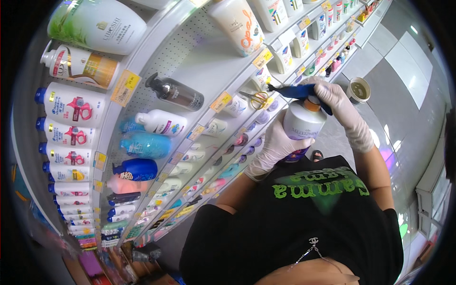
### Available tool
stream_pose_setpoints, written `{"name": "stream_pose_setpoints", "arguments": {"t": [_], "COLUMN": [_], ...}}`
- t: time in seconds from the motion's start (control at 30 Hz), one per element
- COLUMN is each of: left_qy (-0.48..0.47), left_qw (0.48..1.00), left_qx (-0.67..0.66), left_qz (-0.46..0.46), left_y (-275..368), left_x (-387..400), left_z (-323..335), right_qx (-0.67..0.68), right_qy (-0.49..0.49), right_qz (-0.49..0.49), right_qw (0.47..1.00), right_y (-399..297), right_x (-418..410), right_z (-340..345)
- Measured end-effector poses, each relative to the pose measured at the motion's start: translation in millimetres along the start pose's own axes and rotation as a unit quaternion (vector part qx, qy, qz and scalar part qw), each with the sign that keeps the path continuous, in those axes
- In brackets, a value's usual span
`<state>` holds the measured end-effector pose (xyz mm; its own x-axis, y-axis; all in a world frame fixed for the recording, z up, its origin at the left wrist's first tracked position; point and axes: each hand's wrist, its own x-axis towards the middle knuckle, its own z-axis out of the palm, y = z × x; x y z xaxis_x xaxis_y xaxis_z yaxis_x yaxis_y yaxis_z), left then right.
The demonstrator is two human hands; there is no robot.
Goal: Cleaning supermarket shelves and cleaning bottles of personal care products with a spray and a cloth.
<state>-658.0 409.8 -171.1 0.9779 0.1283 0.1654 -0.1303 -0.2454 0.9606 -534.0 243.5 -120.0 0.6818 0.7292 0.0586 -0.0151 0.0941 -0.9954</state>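
Note:
My left hand [276, 142], in a white glove, is wrapped around the body of a white and purple plastic bottle [306, 123] that looks like shampoo or body wash. The bottle stands nearly upright in front of my chest, with an orange-brown collar [312, 104] at its neck. My gloved right hand [329, 94] grips a dark blue cloth [297, 91] at the top of the bottle. Cloth hangs on both sides of the neck and hides whatever tops it. A pair of scissors [260, 100] with yellow handles is at the shelf edge just left of the cloth.
Shelves of toiletry bottles run along my left, with yellow price tags [125, 87] on their edges. A dark brown pump bottle [176, 93] and a white bottle [164, 122] stand on one shelf. On the grey tiled floor [384, 92] is a bucket [358, 91] holding murky liquid.

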Motion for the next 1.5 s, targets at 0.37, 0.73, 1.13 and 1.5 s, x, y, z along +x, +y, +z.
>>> {"name": "stream_pose_setpoints", "arguments": {"t": [0.37,0.73,1.13,1.5], "left_qy": [0.146,0.199,0.153,-0.048], "left_qw": [0.974,0.939,0.908,0.822], "left_qx": [-0.156,-0.280,-0.369,-0.466], "left_qz": [-0.069,0.026,-0.126,-0.325], "left_y": [0,9,13,-8], "left_x": [21,61,58,26], "left_z": [-18,-23,-10,-17], "right_qx": [0.245,0.635,0.781,0.788], "right_qy": [0.118,-0.096,-0.002,0.022], "right_qz": [0.042,0.125,0.043,0.035], "right_qw": [0.961,0.756,0.623,0.614], "right_y": [70,92,76,63], "right_x": [-2,-18,-17,-21], "right_z": [58,71,20,15]}}
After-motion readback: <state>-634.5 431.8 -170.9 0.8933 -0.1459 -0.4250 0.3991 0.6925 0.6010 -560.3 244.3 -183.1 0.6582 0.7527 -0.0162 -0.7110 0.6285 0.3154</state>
